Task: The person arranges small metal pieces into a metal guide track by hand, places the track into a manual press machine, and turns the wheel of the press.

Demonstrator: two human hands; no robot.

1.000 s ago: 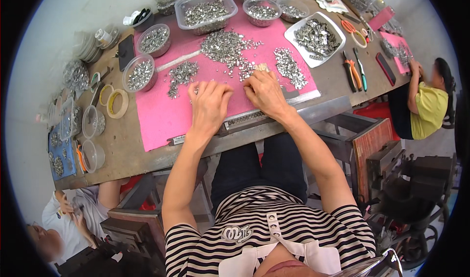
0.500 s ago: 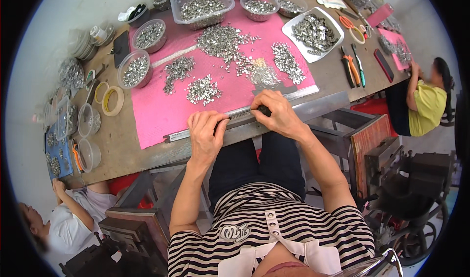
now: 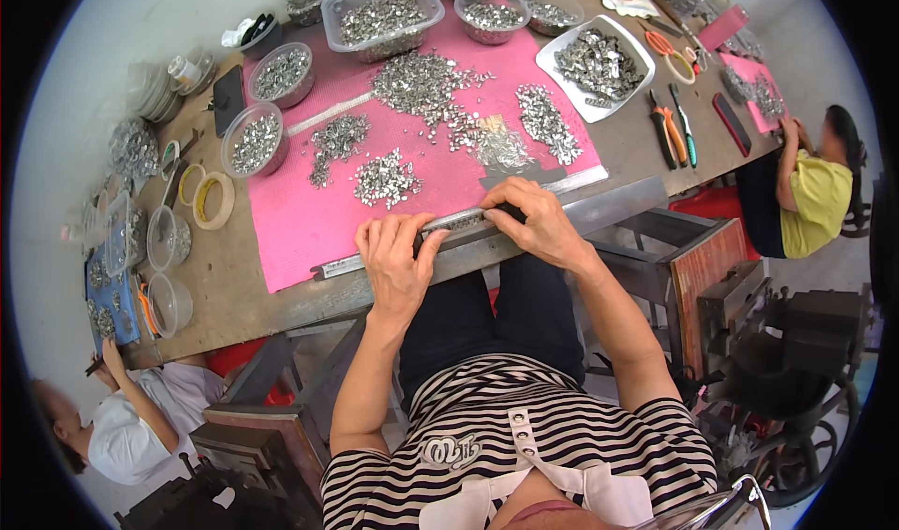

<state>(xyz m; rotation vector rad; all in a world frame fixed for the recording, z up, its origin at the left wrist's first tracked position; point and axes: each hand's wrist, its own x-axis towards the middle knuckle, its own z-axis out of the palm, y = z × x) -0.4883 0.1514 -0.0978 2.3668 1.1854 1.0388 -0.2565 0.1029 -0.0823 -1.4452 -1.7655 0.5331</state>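
Note:
At the front edge of the pink mat [image 3: 281,235] runs a straight metal rail [image 3: 339,268], partly covered by both hands. My left hand [image 3: 393,263] is closed over it, fingers bent, with a dark piece showing between thumb and forefinger. To its right, my right hand [image 3: 532,221] pinches a small black object, mostly hidden by the fingers. Between the hands lies a row of small silvery metal pieces [image 3: 462,222] along the rail. Beyond them are loose piles of metal bits [image 3: 387,179] and a bundle of thin silvery strips [image 3: 506,148].
Tubs of metal pieces [image 3: 255,144] stand left and behind; a white dish [image 3: 640,80] holds more. Orange-handled pliers [image 3: 670,137] lie right, tape rolls [image 3: 213,200] left. One co-worker in yellow [image 3: 815,193] sits right, another in white [image 3: 140,436] left.
My hands stay at the rail, with the left thumb and fingers shifted slightly. At the left, the co-worker's hand has moved and now holds a dark item. The whole view has shifted slightly.

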